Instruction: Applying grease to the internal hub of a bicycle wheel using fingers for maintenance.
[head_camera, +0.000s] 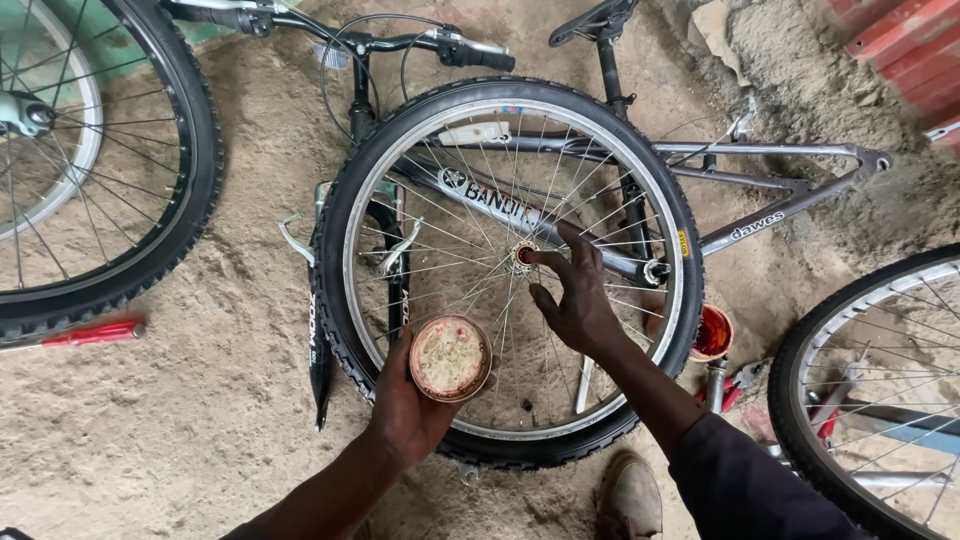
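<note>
A bicycle wheel (505, 95) with a black tyre and silver spokes stands upright in front of me, over a grey bicycle frame (770, 225) lying on the sandy ground. My left hand (405, 410) holds a small round tin of pale grease (450, 357) against the wheel's lower left rim. My right hand (575, 290) reaches through to the wheel's middle, its forefinger touching the hub (522, 256), which shows a reddish smear.
Another wheel (190, 150) stands at the left, and a third wheel (800, 350) at the right. A red-handled tool (95, 333) lies on the sand at left. A red round lid or tin (712, 333) sits right of the wheel. My shoe (628, 495) is below.
</note>
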